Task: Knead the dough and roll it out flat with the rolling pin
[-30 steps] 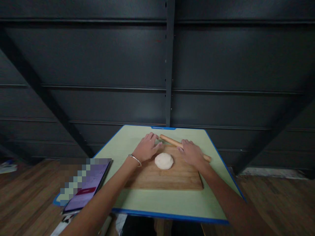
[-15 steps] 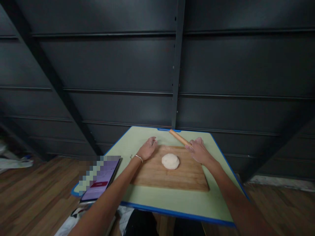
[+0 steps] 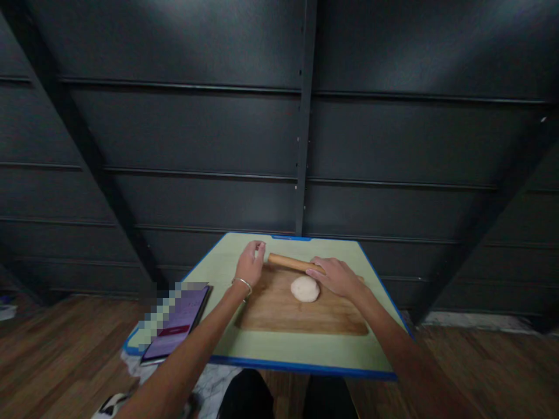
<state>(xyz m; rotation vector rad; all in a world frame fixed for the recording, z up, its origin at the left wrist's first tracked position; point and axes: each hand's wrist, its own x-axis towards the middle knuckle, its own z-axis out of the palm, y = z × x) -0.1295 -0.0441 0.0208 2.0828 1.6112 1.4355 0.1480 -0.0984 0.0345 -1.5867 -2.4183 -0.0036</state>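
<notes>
A pale, rounded lump of dough (image 3: 305, 288) lies on the wooden cutting board (image 3: 301, 319). My right hand (image 3: 334, 276) is closed around the right end of a wooden rolling pin (image 3: 290, 263), just behind the dough. The pin's other end points left, toward my left hand (image 3: 252, 261). That hand, with a bracelet (image 3: 243, 284) at the wrist, is raised near the board's far left corner. Its fingers are curled but apart, and I see nothing in them. The pin's left end is free of it.
The board rests on a light green table (image 3: 244, 348) with a blue edge (image 3: 305, 366). At the table's left side lies a tablet (image 3: 179, 326), partly blurred out. A dark panelled wall (image 3: 218, 198) rises behind the table. Wooden floor (image 3: 65, 349) shows at both sides.
My right hand has brought the rolling pin left and nearer to me, turning it closer to level behind the dough. My left hand has shifted slightly left. The camera view has also moved.
</notes>
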